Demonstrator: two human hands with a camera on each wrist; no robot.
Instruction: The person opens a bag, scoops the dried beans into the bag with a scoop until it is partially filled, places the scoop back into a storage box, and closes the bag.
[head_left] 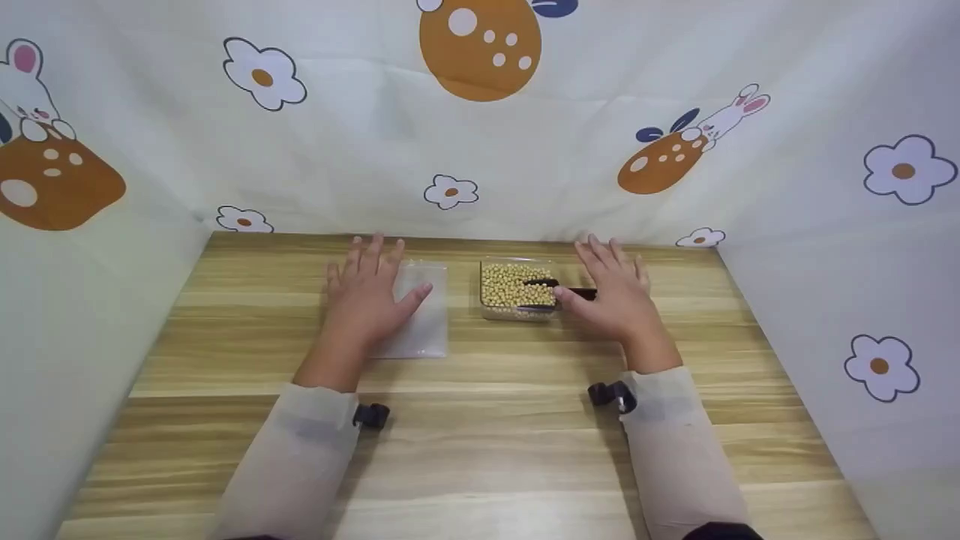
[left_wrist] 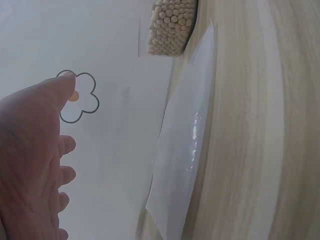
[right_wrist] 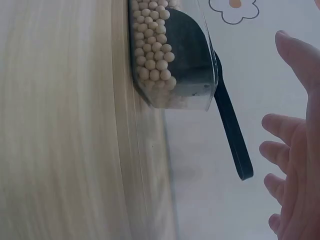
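Note:
Spread fingers mark my left hand [head_left: 364, 304], which is over the left part of a flat clear plastic bag [head_left: 424, 330] in the head view. The left wrist view shows this hand [left_wrist: 30, 150] apart from the bag [left_wrist: 182, 135], holding nothing. To the bag's right stands a clear box [right_wrist: 182, 102] of small round pale yellow beans [head_left: 506, 285]. A black scoop [right_wrist: 190, 47] sits in the beans, its handle [right_wrist: 232, 130] sticking out over the rim. My right hand [head_left: 619, 300], fingers spread, is beside that handle, with a gap between them in the right wrist view.
The wood-grain table [head_left: 487, 442] is bounded at the back and both sides by pale cloth [head_left: 360, 165] printed with flowers and rabbits. Each forearm wears a light sleeve with a black clip [head_left: 371, 415] near the wrist.

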